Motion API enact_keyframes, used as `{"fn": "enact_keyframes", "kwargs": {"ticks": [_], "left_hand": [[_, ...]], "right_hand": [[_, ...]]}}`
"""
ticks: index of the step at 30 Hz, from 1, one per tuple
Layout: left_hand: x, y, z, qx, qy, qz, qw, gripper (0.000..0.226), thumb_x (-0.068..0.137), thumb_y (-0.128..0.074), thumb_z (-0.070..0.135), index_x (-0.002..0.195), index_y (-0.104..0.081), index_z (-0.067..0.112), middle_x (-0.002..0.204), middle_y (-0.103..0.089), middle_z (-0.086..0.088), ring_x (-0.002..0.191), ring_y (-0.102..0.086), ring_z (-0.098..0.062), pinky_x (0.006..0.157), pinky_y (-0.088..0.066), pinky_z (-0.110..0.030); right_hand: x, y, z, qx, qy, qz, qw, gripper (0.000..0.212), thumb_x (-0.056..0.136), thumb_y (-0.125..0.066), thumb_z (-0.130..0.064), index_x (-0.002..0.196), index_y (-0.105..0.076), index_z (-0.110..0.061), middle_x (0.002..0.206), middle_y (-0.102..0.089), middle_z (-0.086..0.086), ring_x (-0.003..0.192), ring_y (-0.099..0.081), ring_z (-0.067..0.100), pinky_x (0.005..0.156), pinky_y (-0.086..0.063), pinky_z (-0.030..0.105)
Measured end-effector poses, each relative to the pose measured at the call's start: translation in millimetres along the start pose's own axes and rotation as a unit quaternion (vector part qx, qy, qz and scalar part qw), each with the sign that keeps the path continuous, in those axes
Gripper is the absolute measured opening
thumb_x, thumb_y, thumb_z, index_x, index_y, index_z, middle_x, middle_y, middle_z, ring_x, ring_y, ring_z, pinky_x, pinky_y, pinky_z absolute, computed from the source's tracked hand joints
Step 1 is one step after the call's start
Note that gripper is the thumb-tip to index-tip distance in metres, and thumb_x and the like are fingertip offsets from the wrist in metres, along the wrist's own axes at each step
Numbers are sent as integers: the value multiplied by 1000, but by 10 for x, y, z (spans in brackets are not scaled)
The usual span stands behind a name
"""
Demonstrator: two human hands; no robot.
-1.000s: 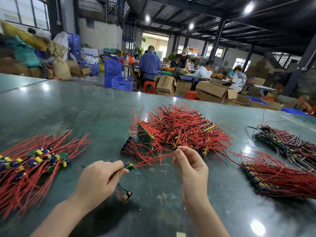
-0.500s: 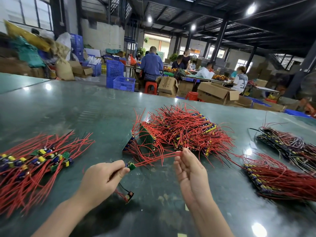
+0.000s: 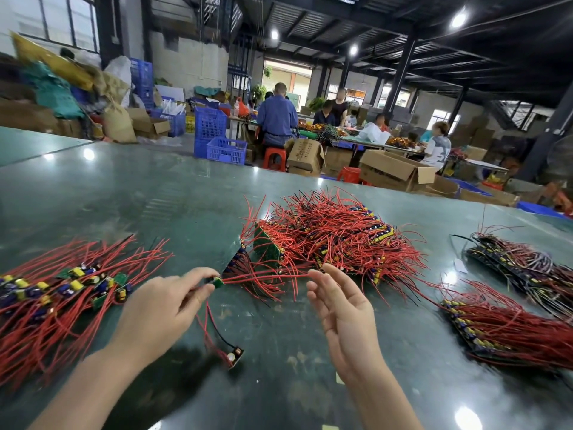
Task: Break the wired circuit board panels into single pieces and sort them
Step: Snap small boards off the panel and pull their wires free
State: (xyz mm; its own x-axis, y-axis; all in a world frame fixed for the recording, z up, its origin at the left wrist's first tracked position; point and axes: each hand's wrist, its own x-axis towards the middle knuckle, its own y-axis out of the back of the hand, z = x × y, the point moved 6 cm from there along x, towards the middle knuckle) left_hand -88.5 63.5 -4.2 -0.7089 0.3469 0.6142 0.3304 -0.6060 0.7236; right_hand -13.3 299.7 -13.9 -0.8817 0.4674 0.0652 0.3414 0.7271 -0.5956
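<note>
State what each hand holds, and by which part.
Left hand pinches a small green board by its near end; right hand holds nothing.

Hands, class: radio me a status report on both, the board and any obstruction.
Left hand pinches small green board. Right hand open, holding nothing. Board's red wires run into centre pile.

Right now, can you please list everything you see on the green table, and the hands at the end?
single boards pile: one, red wires with green boards, table's left
panel heap: one, red wires, centre
panel stacks: two, red and dark wires, right
loose board: one, red and black leads, lies between the hands
small board: one, green, red wires, pinched
table: one, glossy green
crates: several, blue, beyond the table
cardboard boxes: several, brown, background
left hand: pinches the small board
right hand: open, holds nothing
</note>
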Motion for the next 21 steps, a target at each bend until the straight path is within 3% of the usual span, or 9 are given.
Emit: {"fn": "enact_keyframes", "kwargs": {"ticks": [4, 8, 10, 11, 13, 15, 16, 19, 21], "left_hand": [[39, 278, -349, 89, 99, 112, 985, 35, 82, -48, 36, 99, -72, 17, 67, -64, -16, 62, -61, -39, 55, -48, -40], [-53, 429, -775, 133, 274, 150, 941, 52, 78, -41, 37, 115, -61, 8, 113, -55, -20, 103, -50, -45, 87, -43, -57], [-37, 361, -724, 153, 246, 141, 947, 53, 75, -48, 34, 117, -58, 4, 114, -53, -23, 103, -49, -47, 86, -40, -55], [-16, 267, -650, 137, 207, 114, 962, 45, 79, -51, 33, 112, -61, 5, 107, -58, -22, 98, -52, -46, 84, -40, -52], [0, -31, -518, -10, 186, -46, 981, 23, 90, -57, 37, 103, -64, 18, 92, -66, -4, 91, -59, -34, 83, -44, -41], [-106, -348, -359, -81, 170, -218, 958, 19, 86, -61, 46, 102, -57, 36, 90, -62, 13, 83, -59, -12, 81, -43, -27], [-152, -442, -290, -66, 137, -255, 955, 22, 85, -62, 47, 105, -55, 40, 91, -60, 16, 79, -55, -5, 80, -42, -24], [-173, -540, -156, -40, 101, -235, 966, 19, 85, -63, 43, 102, -56, 42, 87, -55, 15, 76, -51, -3, 79, -45, -25], [-176, -557, -94, -42, 101, -232, 967, 13, 84, -64, 37, 87, -54, 44, 82, -55, 16, 73, -51, -1, 76, -45, -25]], "right_hand": [[12, 58, 23, -26, -23, 22, 999, 16, 88, -58, -7, 101, -66, -5, 83, -72, 14, 69, -69, 19, 62, -57, 24], [26, 120, 64, -44, -44, 43, 997, 17, 92, -52, -2, 96, -68, -5, 72, -71, 10, 60, -67, 16, 57, -56, 23], [34, 132, 85, -60, -54, 44, 996, 19, 92, -50, -1, 96, -68, -5, 70, -70, 9, 58, -66, 15, 56, -55, 23], [39, 136, 101, -71, -59, 43, 995, 20, 92, -49, -1, 96, -68, -6, 70, -69, 8, 57, -65, 15, 55, -55, 23], [34, 127, 140, -97, -72, 34, 992, 21, 92, -48, -2, 96, -68, -6, 69, -68, 7, 56, -63, 14, 54, -54, 23], [20, 105, 182, -123, -89, 19, 988, 22, 93, -47, -1, 95, -69, -6, 69, -67, 7, 55, -61, 14, 53, -53, 23], [5, 84, 201, -137, -97, 10, 986, 23, 93, -47, 0, 95, -69, -5, 68, -66, 6, 55, -61, 15, 53, -52, 22], [-41, -7, 251, -191, -106, -29, 975, 26, 92, -45, 3, 90, -70, -6, 64, -65, 5, 53, -59, 14, 53, -51, 21], [-75, -76, 297, -274, -94, -67, 955, 29, 92, -44, 5, 85, -70, -9, 61, -65, 1, 50, -58, 11, 53, -50, 19]]}}
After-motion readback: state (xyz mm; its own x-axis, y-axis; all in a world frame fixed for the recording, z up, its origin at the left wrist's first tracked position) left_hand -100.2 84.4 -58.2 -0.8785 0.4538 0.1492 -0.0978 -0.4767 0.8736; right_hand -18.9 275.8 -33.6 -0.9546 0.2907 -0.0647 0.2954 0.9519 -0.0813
